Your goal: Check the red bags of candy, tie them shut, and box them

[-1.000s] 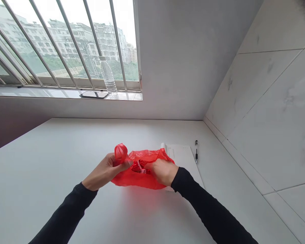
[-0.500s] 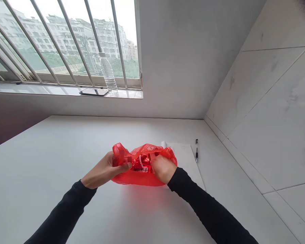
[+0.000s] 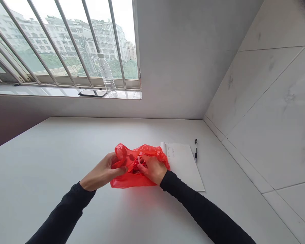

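Note:
A thin red plastic bag [image 3: 139, 182] rests on the white table, its mouth facing up. My left hand [image 3: 104, 173] is closed on the bag's left edge, thumb in front and the other fingers behind the film. Inside the opening lie shiny red wrapped packets [image 3: 136, 166], partly covered by the bag and my fingers. My right hand [image 3: 154, 168] reaches into the mouth from the right. Its thumb and fingers are pinched together at one red packet, and the fingertips are partly hidden.
Right of the bag lies an open notepad [image 3: 184, 166] with a little writing, and a black-and-clear pen [image 3: 196, 154] beside it. A water bottle [image 3: 107, 76] and a dark flat phone-like device [image 3: 91, 93] are on the windowsill. A tiled wall [image 3: 277, 128] bounds the table's right side.
My right hand has shifted left within the bag's mouth, covering more of the packets. The bag's right side has drawn in leftward, showing more of the notepad. My left hand keeps its hold.

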`<state>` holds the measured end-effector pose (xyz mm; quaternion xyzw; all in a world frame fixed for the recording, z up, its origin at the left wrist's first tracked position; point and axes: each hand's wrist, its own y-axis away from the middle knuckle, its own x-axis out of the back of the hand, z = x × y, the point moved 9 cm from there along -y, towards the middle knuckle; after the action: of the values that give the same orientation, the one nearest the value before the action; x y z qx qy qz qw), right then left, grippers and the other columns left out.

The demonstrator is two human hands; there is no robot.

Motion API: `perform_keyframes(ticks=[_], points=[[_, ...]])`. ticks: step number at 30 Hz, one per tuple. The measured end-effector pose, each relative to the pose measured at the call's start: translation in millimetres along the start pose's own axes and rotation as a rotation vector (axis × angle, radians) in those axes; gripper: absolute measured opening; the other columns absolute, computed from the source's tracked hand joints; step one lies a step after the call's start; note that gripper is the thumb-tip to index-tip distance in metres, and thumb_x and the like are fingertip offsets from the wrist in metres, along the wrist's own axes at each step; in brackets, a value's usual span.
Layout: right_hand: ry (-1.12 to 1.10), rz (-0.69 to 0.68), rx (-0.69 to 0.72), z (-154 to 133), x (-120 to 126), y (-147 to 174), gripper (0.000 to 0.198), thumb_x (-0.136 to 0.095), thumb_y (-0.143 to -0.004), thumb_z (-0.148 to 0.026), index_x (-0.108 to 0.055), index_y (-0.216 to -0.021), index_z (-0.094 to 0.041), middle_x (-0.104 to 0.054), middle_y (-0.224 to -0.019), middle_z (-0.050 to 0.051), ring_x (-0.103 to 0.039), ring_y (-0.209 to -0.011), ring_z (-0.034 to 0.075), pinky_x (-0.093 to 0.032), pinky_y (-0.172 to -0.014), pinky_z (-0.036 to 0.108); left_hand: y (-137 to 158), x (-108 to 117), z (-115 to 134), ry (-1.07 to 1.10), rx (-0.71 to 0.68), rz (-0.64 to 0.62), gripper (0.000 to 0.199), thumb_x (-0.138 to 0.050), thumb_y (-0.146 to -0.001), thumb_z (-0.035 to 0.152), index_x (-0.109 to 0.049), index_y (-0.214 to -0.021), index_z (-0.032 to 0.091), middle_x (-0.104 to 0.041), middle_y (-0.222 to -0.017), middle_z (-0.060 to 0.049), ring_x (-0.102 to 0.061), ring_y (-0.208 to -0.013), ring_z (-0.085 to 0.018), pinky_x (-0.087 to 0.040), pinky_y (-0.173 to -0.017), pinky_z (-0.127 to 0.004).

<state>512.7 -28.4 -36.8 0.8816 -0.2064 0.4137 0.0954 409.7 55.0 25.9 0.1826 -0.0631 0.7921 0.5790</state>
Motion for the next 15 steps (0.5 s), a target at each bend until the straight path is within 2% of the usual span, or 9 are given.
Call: perform_keyframes(ticks=[2, 5, 6, 8, 11, 15], points=[[0.002, 0.01, 0.009, -0.6, 6.6, -0.5, 0.019, -0.05, -0.099, -0.032, -0.064, -0.099, -0.02, -0.07, -0.088, 0.0, -0.064, -0.078, 0.014, -0.044, -0.065, 0.022, 0.7, 4.3, 2.1, 0.079, -0.012, 0.039, 0.013, -0.066, -0.071, 0.022, -0.055, -0.078, 0.022, -0.053, -0.073, 0.001, -0.053, -0.067, -0.015, -0.047, -0.063, -0.026], [0.049, 0.079, -0.003, -0.7, 29.2, 0.0, 0.026, -0.041, -0.103, -0.032, -0.063, -0.099, -0.02, -0.07, -0.092, 0.001, -0.064, -0.084, 0.013, -0.045, -0.072, 0.022, 2.3, 11.1, 4.8, 0.194, -0.021, 0.061, 0.05, -0.072, -0.065, 0.02, -0.057, -0.113, 0.028, -0.065, -0.091, -0.001, -0.065, -0.086, -0.024, -0.054, -0.078, -0.034], [0.079, 0.106, -0.017, 0.2, 37.8, 0.8, 0.029, -0.038, -0.104, -0.031, -0.064, -0.099, -0.02, -0.069, -0.093, 0.003, -0.064, -0.087, 0.015, -0.045, -0.074, 0.024, 2.6, 11.9, 5.0, 0.204, -0.019, 0.046, 0.057, -0.072, -0.064, 0.02, -0.056, -0.118, 0.029, -0.066, -0.096, -0.002, -0.066, -0.091, -0.026, -0.055, -0.079, -0.035], [0.149, 0.147, -0.056, 3.7, 52.7, 3.3, 0.034, -0.035, -0.104, -0.031, -0.065, -0.098, -0.017, -0.069, -0.095, 0.007, -0.064, -0.088, 0.018, -0.046, -0.077, 0.027, 3.0, 12.5, 4.1, 0.177, -0.005, 0.012, 0.053, -0.071, -0.064, 0.018, -0.061, -0.115, 0.027, -0.067, -0.094, -0.003, -0.066, -0.083, -0.023, -0.053, -0.072, -0.031], [0.251, 0.17, -0.093, 9.4, 66.5, 8.4, 0.034, -0.038, -0.103, -0.031, -0.066, -0.096, -0.014, -0.067, -0.098, 0.013, -0.066, -0.088, 0.022, -0.047, -0.076, 0.031, 2.9, 9.0, 2.7, 0.116, 0.014, -0.049, 0.04, -0.065, -0.065, 0.015, -0.065, -0.104, 0.023, -0.062, -0.078, 0.001, -0.056, -0.064, -0.014, -0.044, -0.057, -0.024], [0.346, 0.15, -0.097, 10.5, 73.2, 14.2, 0.026, -0.043, -0.1, -0.025, -0.066, -0.094, -0.014, -0.068, -0.094, 0.013, -0.067, -0.089, 0.025, -0.047, -0.076, 0.032, 4.2, -3.5, 6.7, 0.091, -0.005, -0.17, 0.043, -0.065, -0.07, 0.017, -0.061, -0.112, 0.024, -0.064, -0.091, -0.002, -0.058, -0.075, -0.016, -0.045, -0.064, -0.025]])
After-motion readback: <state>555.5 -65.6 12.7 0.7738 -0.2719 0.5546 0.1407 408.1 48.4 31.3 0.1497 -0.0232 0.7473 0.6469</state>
